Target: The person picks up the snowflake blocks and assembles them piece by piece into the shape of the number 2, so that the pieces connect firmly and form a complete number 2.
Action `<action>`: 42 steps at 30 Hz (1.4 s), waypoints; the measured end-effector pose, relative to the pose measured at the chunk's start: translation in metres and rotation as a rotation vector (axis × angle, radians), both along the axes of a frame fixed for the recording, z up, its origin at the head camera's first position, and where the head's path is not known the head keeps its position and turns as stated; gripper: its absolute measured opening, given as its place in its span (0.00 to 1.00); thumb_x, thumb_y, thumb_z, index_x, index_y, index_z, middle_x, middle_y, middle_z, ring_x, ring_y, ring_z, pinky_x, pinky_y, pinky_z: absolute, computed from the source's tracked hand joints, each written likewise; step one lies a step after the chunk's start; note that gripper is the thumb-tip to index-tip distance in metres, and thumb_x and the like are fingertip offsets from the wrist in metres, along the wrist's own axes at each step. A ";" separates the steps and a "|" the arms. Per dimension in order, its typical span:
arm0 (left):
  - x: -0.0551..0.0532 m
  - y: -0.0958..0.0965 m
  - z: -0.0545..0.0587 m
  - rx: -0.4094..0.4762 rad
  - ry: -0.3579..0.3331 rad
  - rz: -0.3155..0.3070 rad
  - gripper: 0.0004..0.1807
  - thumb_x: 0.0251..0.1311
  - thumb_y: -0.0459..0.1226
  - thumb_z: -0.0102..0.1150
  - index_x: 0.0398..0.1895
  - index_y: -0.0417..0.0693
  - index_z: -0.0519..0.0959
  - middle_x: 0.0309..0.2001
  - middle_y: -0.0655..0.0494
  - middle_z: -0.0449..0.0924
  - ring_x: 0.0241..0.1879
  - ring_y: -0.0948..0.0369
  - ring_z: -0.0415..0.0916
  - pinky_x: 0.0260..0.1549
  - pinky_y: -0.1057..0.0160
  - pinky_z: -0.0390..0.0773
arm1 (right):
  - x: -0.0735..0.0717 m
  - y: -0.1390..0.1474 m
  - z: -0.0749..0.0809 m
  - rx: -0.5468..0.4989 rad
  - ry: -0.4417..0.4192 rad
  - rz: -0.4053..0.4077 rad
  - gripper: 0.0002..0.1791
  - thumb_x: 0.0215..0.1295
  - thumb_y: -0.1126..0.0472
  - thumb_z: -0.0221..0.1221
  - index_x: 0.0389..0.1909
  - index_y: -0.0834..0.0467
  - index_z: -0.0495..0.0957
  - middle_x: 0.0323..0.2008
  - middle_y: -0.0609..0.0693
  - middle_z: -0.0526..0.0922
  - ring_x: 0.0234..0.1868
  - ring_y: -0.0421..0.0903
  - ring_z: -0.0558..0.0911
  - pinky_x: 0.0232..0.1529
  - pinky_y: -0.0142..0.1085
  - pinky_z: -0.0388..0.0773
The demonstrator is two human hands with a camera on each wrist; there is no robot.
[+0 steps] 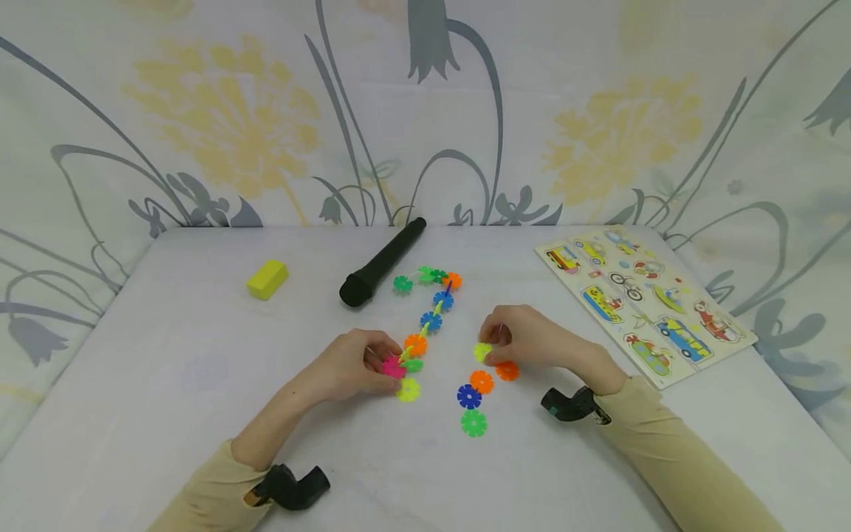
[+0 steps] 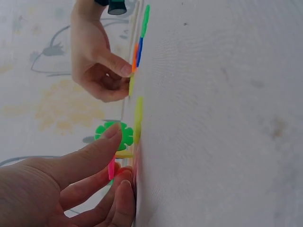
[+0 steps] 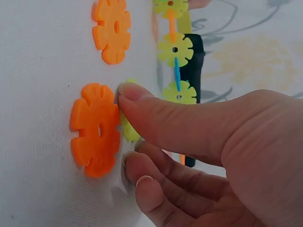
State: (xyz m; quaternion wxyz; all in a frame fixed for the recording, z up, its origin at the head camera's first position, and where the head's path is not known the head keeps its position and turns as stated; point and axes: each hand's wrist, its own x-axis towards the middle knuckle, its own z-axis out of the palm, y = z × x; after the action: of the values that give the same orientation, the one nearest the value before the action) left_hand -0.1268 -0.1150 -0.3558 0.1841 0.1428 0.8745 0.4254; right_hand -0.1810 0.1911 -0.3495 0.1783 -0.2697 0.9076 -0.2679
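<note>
A chain of interlocked plastic snowflake discs curves down the middle of the table; a blue disc [image 1: 431,321] is part of it. My left hand [image 1: 349,362] grips its near end by the pink disc [image 1: 393,367], beside a green disc [image 2: 124,137] near the thumb. A loose-looking yellow disc [image 1: 408,390] lies by those fingertips. To the right, my right hand [image 1: 532,336] pinches another yellow snowflake disc [image 3: 130,127] between thumb and fingers, low over the table. Right beside it lies an orange disc [image 3: 96,130].
More loose discs lie between the hands and nearer: orange [image 1: 482,382], dark blue [image 1: 469,397] and green [image 1: 474,423]. Behind the chain is a black microphone [image 1: 382,264]. A yellow block [image 1: 267,280] sits back left, a picture puzzle board [image 1: 641,303] at right.
</note>
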 end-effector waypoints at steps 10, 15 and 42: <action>-0.001 -0.002 -0.003 0.022 0.024 -0.004 0.19 0.49 0.36 0.77 0.45 0.43 0.83 0.38 0.55 0.82 0.36 0.61 0.77 0.39 0.64 0.79 | 0.002 -0.004 0.001 -0.007 -0.037 0.020 0.12 0.58 0.64 0.70 0.37 0.56 0.76 0.26 0.46 0.74 0.30 0.44 0.73 0.33 0.32 0.71; -0.001 -0.002 -0.004 0.024 0.034 -0.010 0.19 0.49 0.36 0.77 0.44 0.42 0.83 0.37 0.56 0.82 0.35 0.61 0.77 0.40 0.64 0.79 | 0.001 -0.003 0.001 -0.012 -0.039 0.060 0.11 0.60 0.63 0.69 0.39 0.56 0.76 0.26 0.46 0.74 0.29 0.43 0.73 0.32 0.32 0.71; -0.002 -0.001 0.000 0.001 0.015 0.016 0.18 0.50 0.35 0.77 0.45 0.44 0.84 0.35 0.57 0.82 0.33 0.61 0.76 0.37 0.65 0.79 | 0.014 -0.048 -0.014 -0.349 -0.349 -0.020 0.11 0.68 0.68 0.60 0.49 0.67 0.81 0.29 0.52 0.85 0.27 0.44 0.82 0.34 0.33 0.83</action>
State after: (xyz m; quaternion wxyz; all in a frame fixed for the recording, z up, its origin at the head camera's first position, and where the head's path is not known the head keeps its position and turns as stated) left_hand -0.1284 -0.1164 -0.3561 0.1738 0.1392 0.8769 0.4261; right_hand -0.1666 0.1428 -0.3635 0.2803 -0.2373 0.8056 -0.4649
